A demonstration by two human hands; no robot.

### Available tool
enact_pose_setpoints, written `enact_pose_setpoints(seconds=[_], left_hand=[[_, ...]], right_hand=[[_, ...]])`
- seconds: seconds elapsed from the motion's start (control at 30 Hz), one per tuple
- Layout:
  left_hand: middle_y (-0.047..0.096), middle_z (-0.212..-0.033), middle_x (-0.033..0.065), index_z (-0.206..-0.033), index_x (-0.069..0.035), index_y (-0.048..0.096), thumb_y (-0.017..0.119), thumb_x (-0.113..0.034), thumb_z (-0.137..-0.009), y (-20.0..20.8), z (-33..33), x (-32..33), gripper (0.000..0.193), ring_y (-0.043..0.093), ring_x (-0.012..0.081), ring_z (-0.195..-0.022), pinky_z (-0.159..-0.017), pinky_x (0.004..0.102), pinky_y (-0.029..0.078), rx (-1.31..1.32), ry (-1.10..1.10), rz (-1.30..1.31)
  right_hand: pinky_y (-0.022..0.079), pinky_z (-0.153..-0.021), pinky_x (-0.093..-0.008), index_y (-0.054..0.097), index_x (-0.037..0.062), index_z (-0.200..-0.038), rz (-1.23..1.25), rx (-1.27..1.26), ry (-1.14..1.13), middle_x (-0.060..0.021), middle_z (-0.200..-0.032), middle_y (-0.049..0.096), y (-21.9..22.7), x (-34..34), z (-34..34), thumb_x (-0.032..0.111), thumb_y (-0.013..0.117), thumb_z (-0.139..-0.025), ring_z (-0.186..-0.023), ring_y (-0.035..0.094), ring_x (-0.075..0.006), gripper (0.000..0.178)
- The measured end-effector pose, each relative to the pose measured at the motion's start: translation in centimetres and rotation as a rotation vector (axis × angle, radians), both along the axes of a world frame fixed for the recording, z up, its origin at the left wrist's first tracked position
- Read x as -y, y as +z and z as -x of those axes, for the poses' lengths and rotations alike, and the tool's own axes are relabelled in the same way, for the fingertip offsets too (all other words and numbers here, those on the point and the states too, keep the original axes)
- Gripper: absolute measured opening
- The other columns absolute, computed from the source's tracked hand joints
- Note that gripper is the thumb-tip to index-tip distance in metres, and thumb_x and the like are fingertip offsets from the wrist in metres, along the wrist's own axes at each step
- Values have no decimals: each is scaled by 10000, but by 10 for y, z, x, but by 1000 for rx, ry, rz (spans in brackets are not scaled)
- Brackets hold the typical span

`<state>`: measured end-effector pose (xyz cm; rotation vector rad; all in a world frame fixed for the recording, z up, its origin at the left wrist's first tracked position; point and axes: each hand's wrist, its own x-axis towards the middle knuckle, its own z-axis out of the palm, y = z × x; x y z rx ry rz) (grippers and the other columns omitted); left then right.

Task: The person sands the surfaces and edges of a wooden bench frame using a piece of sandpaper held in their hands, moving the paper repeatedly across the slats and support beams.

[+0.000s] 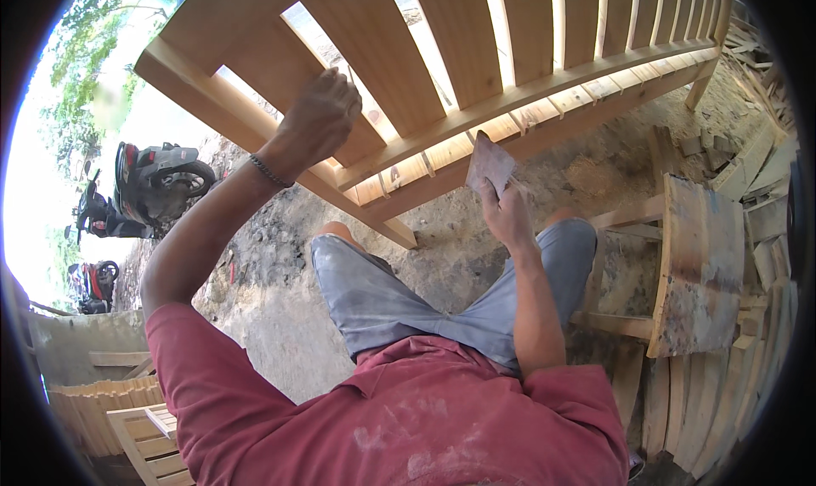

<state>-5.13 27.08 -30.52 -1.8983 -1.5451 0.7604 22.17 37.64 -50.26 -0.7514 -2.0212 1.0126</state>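
A pale wooden bench [446, 48] with a slatted back stands tilted across the upper part of the head view. Against one of the back slats near its left end is my left hand [319, 120], fingers curled closed. Whatever it may pinch is hidden or too small to name. Lower and to the right, my right hand [508, 212] grips a flat, greyish square piece [490, 163] with a dark corner. The piece is held up in front of the bench's lower rail [544, 150], and I cannot tell whether it touches.
At my right stands a stained wooden stool [697, 269], with stacked curved wood pieces [710, 401] and offcuts [748, 163] around it. Parked motorbikes [157, 176] are at the far left. Lower left are slatted wooden parts [149, 439]. Dusty ground [280, 333] lies below the bench.
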Motion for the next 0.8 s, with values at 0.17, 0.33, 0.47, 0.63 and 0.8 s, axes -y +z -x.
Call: enact_pose_setpoints(seconds=[0.17, 0.33, 0.47, 0.63, 0.8], left_hand=[[654, -992, 139, -959, 6, 649, 583, -157, -801, -71, 16, 3, 237, 622, 275, -1020, -1028, 400, 463, 139, -313, -14], [648, -949, 109, -936, -8, 656, 581, -136, -800, -77, 10, -2, 201, 621, 257, -997, -981, 381, 475, 222, -239, 89], [644, -953, 104, -934, -13, 656, 581, -130, -801, -20, 20, -5, 192, 619, 255, -985, -971, 373, 477, 144, -229, -2], [652, -1054, 102, -1030, 11, 652, 600, -100, -791, 71, 34, 1, 269, 616, 262, -1112, -1059, 395, 455, -51, -286, -101], [643, -1067, 107, -1067, 14, 641, 610, -96, -802, 104, 29, -2, 289, 611, 257, -1141, -1068, 380, 453, -107, -225, -105]], right_hand=[[518, -769, -502, 675, -37, -1099, 20, -38, -4, -269, -962, 691, 0, 1, 1, 279, 535, -994, -897, 668, -459, 361], [511, -749, -485, 668, -60, -1082, 85, 22, 1, -287, -947, 680, -2, -6, 0, 242, 538, -991, -889, 665, -460, 341], [510, -753, -479, 664, -87, -1062, 57, -7, -33, -289, -962, 680, -13, -11, 6, 223, 525, -1003, -901, 671, -452, 345], [511, -752, -463, 665, -75, -1068, -7, -188, -116, -264, -954, 689, -16, -11, 17, 160, 541, -997, -875, 672, -442, 275], [515, -746, -416, 625, -45, -1210, -304, -395, -116, -232, -1044, 687, 25, -20, 54, 13, 547, -969, -888, 675, -372, 260]])
